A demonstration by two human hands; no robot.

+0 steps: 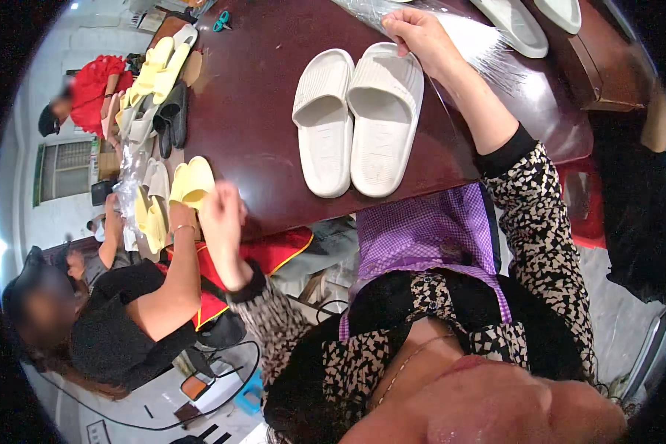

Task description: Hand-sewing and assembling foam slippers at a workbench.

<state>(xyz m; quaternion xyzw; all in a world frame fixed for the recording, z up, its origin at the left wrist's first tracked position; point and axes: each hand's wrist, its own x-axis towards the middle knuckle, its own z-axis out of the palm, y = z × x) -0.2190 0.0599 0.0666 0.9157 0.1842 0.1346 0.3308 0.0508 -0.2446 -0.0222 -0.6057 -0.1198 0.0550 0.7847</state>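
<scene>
Nearest the wearer, the left hand [220, 211] hangs just off the near edge of the dark brown table [259, 111], fingers loosely curled; whether it grips anything cannot be told from here. Just beside it, a co-worker's hand holds a pale yellow slipper [192, 181] up at that same near edge.

Further in, there's the pair of white slide sandals [359, 118], lying flat on the table near its near edge, soles down, side by side and touching along their inner edges. Their long axes run from the near edge toward the far edge, leaning only a little. The banded, ribbed ends point to the far side, the open heel ends toward the wearer.

And the right hand [418, 33] is at the far end of the right-hand sandal, fingers bent and resting on its toe rim, just touching; no firm grip shows. The pair lies below and to the left of that hand. Under the hand a clear plastic bag [466, 37] is spread toward the table's far right.

Far right corner: two more white sandals [525, 22]. Along the left edge, a heap of yellow, black and pale slippers [155, 89]; beyond it, teal-handled scissors [221, 21].
</scene>
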